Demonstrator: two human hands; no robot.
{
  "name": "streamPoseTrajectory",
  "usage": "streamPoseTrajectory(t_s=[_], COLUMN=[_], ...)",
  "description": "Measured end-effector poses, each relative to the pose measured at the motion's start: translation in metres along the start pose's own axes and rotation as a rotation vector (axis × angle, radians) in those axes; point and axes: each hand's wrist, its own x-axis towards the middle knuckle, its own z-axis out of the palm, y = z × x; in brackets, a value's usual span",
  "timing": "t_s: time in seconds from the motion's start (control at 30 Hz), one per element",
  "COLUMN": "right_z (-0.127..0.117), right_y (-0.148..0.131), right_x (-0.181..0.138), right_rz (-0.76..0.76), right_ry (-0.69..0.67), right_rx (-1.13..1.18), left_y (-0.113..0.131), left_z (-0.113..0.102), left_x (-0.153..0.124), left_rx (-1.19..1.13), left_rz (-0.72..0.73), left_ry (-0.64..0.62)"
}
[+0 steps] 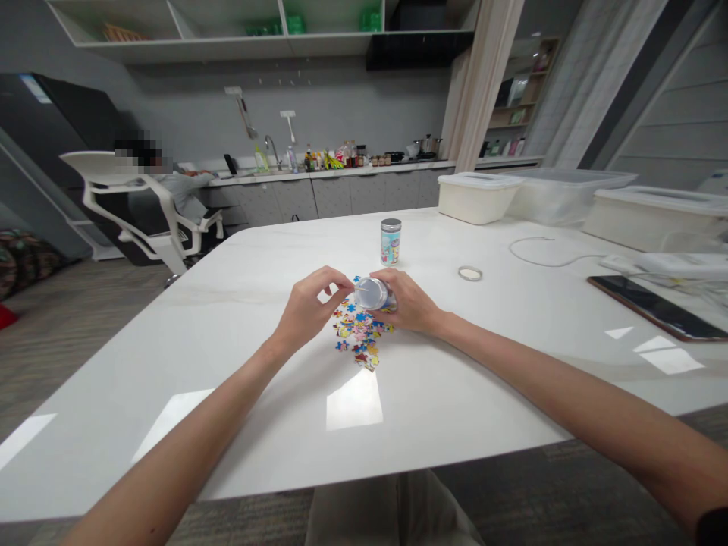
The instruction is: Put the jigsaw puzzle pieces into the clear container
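Observation:
My right hand (410, 305) is wrapped round a small clear jar (371, 293) lying on its side, its mouth turned toward my left hand. My left hand (312, 306) is closed in a pinch at the jar's mouth, holding something too small to make out. Under and in front of both hands a pile of colourful jigsaw pieces (359, 334) lies on the white table (239, 394). A second jar (390, 241) with a grey lid and printed label stands upright just behind. A loose round lid (470, 273) lies flat to the right.
White lidded storage bins (476, 196) stand at the table's far right. A dark tablet (654, 307) and a white cable (540, 254) lie on the right side. A person sits in a white office chair (139, 205) at the back left, near the kitchen counter.

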Motion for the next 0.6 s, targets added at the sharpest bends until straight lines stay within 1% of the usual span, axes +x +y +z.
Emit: streamPoseTrajectory(t_s=[0.07,0.13,0.27,0.33,0.4,0.5,0.57,0.6], right_z=[0.0,-0.001,-0.0024,-0.0019,-0.0011,-0.0006,-0.001,-0.0013], right_y=[-0.0006,-0.0014,-0.0034,-0.0037,-0.0035,-0.0027,-0.0022,-0.0019], right_x=[0.0003,0.0007,0.0011,0.001,0.0009,0.0009,0.001,0.001], right_rz=[-0.013,-0.029,-0.056,-0.065,-0.078,-0.079,-0.068,-0.062], right_ry=[0.0,0.009,0.015,0.029,0.057,0.08,0.079,0.077], right_rx=[-0.005,-0.01,-0.014,-0.015,-0.014,-0.011,-0.015,-0.019], left_y=[0.0016,0.0006,-0.0039,-0.0045,-0.0034,-0.0016,-0.0029,-0.0047], left_z=[0.0023,0.0043,0.0064,0.0065,0.0061,0.0044,0.0018,-0.0003], left_x=[-0.002,-0.0041,-0.0059,-0.0054,-0.0044,-0.0027,-0.002,-0.0019], left_rx=[0.063,0.105,0.127,0.121,0.11,0.115,0.14,0.154], left_rz=[0.07,0.108,0.183,0.202,0.17,0.086,0.04,0.023], left_ry=[-0.024,-0.047,-0.115,-0.112,-0.085,-0.057,-0.078,-0.121])
